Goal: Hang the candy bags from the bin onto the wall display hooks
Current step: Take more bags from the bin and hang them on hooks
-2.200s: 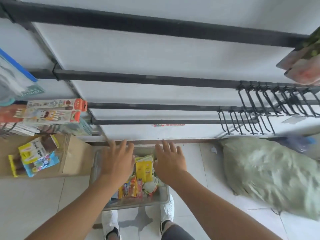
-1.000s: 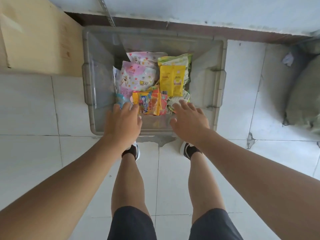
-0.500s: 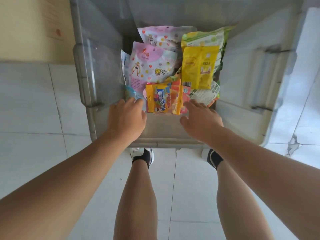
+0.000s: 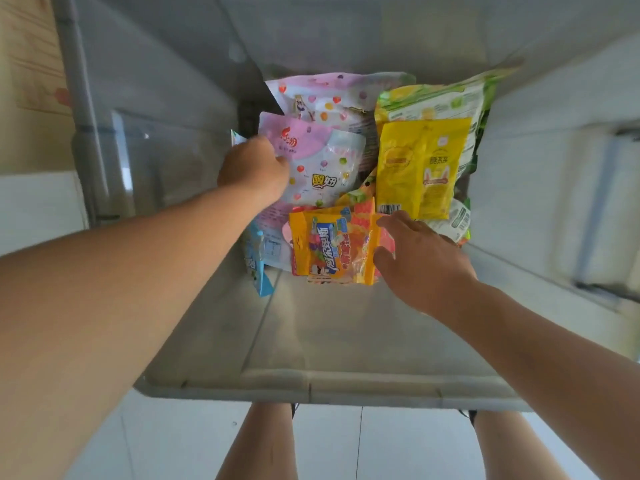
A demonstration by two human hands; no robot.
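Note:
A grey plastic bin (image 4: pixel 311 386) fills the view from above, with several candy bags piled at its far end. My left hand (image 4: pixel 254 169) is deep in the bin, fingers curled on the left edge of a pink and white bag (image 4: pixel 322 168). My right hand (image 4: pixel 420 261) lies spread against the right edge of an orange bag (image 4: pixel 329 247) without closing on it. A yellow bag (image 4: pixel 419 168) lies to the right, over a green one (image 4: pixel 440 98). A second pink bag (image 4: pixel 332 95) lies behind. The wall hooks are out of view.
A cardboard box (image 4: pixel 31 77) stands left of the bin. White floor tiles (image 4: pixel 38 206) surround it. My bare legs (image 4: pixel 259 441) stand just behind the bin's near rim. The near half of the bin floor (image 4: pixel 329 323) is bare.
The view has dropped from the wall hooks to the bin and closed in. Both hands went from the near rim into the bin; the left hand reached far and curled on the pink bag.

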